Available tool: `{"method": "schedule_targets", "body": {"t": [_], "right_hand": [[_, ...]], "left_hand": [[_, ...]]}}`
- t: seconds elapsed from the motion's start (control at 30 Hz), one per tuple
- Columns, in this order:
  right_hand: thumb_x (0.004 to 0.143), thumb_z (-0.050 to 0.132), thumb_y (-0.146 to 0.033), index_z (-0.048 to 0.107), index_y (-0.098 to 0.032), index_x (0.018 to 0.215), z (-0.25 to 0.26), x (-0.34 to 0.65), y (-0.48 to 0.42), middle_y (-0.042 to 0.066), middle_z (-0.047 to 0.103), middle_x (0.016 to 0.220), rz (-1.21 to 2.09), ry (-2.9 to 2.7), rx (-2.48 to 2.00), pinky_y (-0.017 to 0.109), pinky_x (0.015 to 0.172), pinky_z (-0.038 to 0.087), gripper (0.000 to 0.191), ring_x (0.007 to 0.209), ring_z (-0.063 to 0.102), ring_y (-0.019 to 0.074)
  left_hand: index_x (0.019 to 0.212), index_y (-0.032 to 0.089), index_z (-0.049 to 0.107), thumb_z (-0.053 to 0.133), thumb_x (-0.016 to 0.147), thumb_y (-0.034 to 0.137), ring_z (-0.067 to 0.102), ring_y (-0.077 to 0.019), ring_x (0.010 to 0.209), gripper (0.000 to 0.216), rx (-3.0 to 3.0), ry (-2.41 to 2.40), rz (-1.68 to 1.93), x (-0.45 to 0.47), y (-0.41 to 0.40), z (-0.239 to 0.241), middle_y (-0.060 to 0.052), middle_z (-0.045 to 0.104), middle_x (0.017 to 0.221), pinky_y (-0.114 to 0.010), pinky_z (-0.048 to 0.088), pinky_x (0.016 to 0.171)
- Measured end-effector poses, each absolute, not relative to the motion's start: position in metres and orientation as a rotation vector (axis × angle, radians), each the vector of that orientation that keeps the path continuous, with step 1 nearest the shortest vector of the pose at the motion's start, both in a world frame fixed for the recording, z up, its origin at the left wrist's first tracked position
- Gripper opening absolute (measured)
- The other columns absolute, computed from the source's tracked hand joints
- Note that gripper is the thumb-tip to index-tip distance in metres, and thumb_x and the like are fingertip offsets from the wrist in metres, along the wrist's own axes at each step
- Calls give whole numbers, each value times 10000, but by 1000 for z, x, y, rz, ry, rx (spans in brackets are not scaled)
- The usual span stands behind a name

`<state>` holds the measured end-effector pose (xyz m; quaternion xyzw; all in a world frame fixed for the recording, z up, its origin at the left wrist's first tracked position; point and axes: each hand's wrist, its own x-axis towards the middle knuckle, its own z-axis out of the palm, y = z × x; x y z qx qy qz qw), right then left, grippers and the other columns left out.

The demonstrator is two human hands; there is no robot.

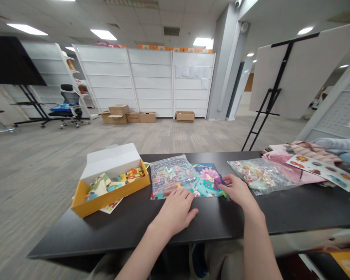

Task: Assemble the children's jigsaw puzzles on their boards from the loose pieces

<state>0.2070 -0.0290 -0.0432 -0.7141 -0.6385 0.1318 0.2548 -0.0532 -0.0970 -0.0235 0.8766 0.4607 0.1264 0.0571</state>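
the right hand (239,191) has its thumb and fingertips together on a purple piece (217,183) at the right side of a colourful puzzle (206,174), which lies flat on the black table (128,230) in front of the person. the left hand (176,210) lies palm down, thumb spread apart from the fingers, fingertips at the near edge of a clear bag (172,173) of printed pieces that covers the puzzle's left part. an open yellow box (114,196) with pieces stands left, another clear bag (258,175) lies right
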Motion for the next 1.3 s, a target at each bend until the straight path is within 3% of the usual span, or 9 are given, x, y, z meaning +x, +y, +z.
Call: {"method": "schedule_targets", "body": {"t": [0.13, 0.37, 0.7, 0.83, 1.0, 1.07, 1.2, 1.3], "right_hand": [[690, 726, -290, 746, -190, 915, -40, 209, -34, 75, 725, 911, 425, -1774, -1917, 280, 653, 463, 247, 749, 676, 214], [661, 729, -347, 773, -159, 913, -41, 222, -37, 64, 717, 757, 716, -1765, -1755, 284, 620, 472, 318, 683, 643, 201], [641, 796, -405, 748, -157, 932, -28, 221, -44, 103, 776, 868, 896, -1493, -1474, 298, 633, 529, 386, 728, 699, 225], [653, 822, -443, 736, -167, 993, -17, 210, -50, 107, 766, 977, 1023, -1442, -1336, 317, 719, 554, 446, 832, 704, 236], [753, 803, -408, 715, -192, 1012, -9, 181, -59, 57, 721, 980, 1240, -1656, -1061, 299, 748, 535, 348, 846, 667, 189], [762, 806, -389, 703, -197, 1010, -9, 170, -60, 43, 702, 963, 1295, -1718, -991, 291, 735, 525, 330, 834, 651, 175], [734, 838, -388, 610, -224, 1098, -12, 156, -58, -9, 664, 833, 1434, -1680, -916, 259, 638, 493, 459, 720, 621, 139], [706, 855, -420, 585, -207, 1023, -13, 151, -56, -70, 574, 638, 1444, -1643, -992, 216, 527, 396, 468, 552, 525, 94]], "left_hand": [[1195, 186, 628, 588, 949, 368, 591, -304, 1101, 309, 2695, 1430, 339, -51, -99, -20, -104, 659, 1114, -467, 477, 986], [1094, 188, 647, 555, 964, 351, 592, -307, 1064, 228, 2730, 1482, 264, -46, -102, -18, -106, 645, 1079, -457, 508, 924], [1054, 173, 664, 582, 946, 322, 585, -328, 1093, 202, 2692, 1508, 304, -48, -103, -19, -121, 655, 1082, -472, 516, 923], [1056, 177, 679, 560, 956, 321, 616, -319, 1078, 212, 2510, 1472, 540, -48, -101, -24, -119, 694, 1051, -477, 495, 951], [1164, 168, 630, 592, 914, 487, 706, -229, 805, 407, 1576, 1192, 1029, -43, -88, -28, -86, 738, 885, -309, 532, 672], [1078, 156, 633, 694, 824, 532, 696, -199, 714, 458, 1311, 1052, 1109, -43, -84, -27, -61, 724, 790, -255, 496, 583], [844, 155, 607, 825, 689, 502, 624, -117, 576, 438, 1115, 1006, 1248, -45, -81, -25, -12, 683, 687, -203, 464, 542], [825, 151, 605, 845, 665, 479, 609, -101, 561, 436, 1059, 1020, 1315, -45, -82, -25, 4, 665, 672, -189, 466, 525]]}}
